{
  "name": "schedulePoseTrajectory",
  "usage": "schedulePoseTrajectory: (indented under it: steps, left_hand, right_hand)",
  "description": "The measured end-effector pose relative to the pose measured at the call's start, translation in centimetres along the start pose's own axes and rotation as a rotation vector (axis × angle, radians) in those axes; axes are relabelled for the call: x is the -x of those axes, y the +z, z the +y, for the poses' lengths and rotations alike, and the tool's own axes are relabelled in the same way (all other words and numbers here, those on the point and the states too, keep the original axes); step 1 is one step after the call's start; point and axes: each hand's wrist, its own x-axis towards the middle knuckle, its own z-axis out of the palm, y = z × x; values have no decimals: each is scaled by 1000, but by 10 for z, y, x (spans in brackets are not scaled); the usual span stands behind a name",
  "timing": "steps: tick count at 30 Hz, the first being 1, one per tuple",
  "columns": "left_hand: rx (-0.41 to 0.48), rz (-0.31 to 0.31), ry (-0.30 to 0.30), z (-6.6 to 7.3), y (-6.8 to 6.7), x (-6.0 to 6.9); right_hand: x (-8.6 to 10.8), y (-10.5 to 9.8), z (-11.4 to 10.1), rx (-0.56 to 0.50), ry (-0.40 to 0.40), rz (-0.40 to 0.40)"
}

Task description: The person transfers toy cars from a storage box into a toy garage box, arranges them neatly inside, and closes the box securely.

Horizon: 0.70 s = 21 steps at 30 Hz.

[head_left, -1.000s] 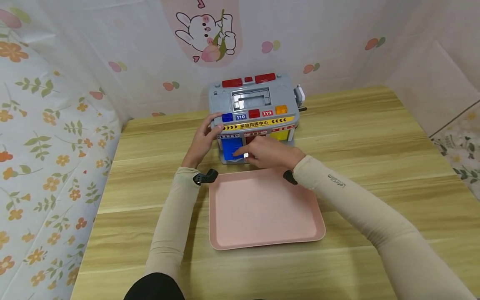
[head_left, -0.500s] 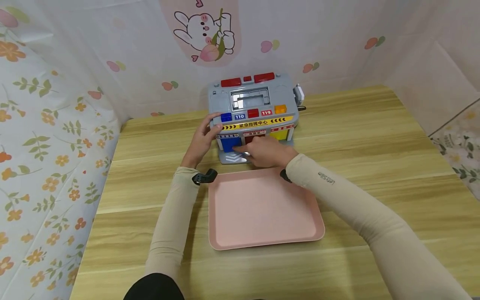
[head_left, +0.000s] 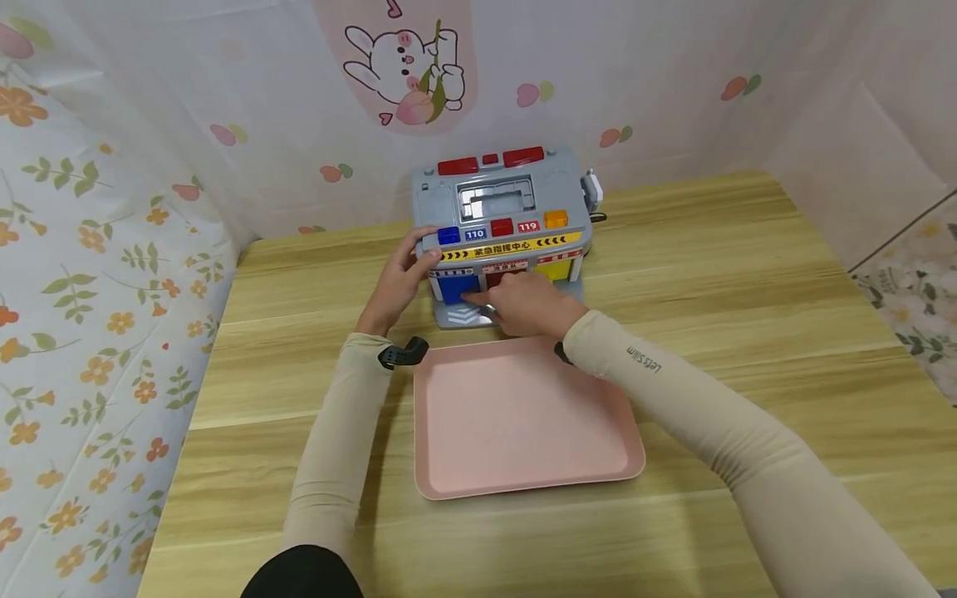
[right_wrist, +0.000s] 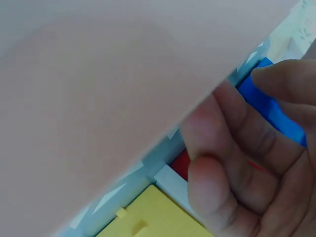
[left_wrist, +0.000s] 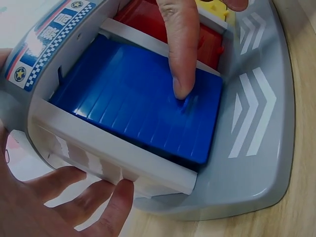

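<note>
A grey toy emergency station (head_left: 497,216) stands at the back of the table, with red, blue and orange lights on its roof. My left hand (head_left: 396,286) holds its left front corner; in the left wrist view, the fingers (left_wrist: 116,207) lie along the white side wall. With a straight index finger, my right hand (head_left: 527,303) touches the lower part of the blue garage door (left_wrist: 133,98). Its other fingers (right_wrist: 212,192) are curled and grip nothing. Beside the blue door are a red door (left_wrist: 143,19) and a yellow door (right_wrist: 153,212), the red one partly hidden by my right hand.
A pink tray (head_left: 523,490) lies on the wooden table (head_left: 748,332) in front of the toy. Behind stands a patterned cloth backdrop (head_left: 284,108). A white part (head_left: 593,191) juts from the toy's right side.
The blue door's lower edge has moved back toward the building, uncovering white arrows on the base. My right index finger has moved with it. My left hand stays on the corner.
</note>
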Motion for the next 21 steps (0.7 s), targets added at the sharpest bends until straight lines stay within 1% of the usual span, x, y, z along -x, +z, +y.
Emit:
schedulePoseTrajectory:
  steps: [6,9,11,13,16,19,21]
  left_hand:
    - [-21,-11,-22,4,-3,3]
    - [-34,-9,-38,3,-5,4]
    - [-41,-7,-41,2,-6,3]
    - [-45,-3,-43,0,-7,4]
    - [-43,-3,-39,-2,-7,4]
    - [-43,2,-29,-5,-4,4]
    - [-45,7,-27,-4,-1,5]
  right_hand:
    - [-4,7,-3,77,42,33]
    - [-8,10,-5,117,69,58]
    - [-10,10,-7,125,79,66]
    - [-10,9,-8,124,85,50]
    - [-8,4,-8,99,73,-5]
    - [-1,-2,-4,35,58,-79]
    - [5,-7,-1,-30,23,-112]
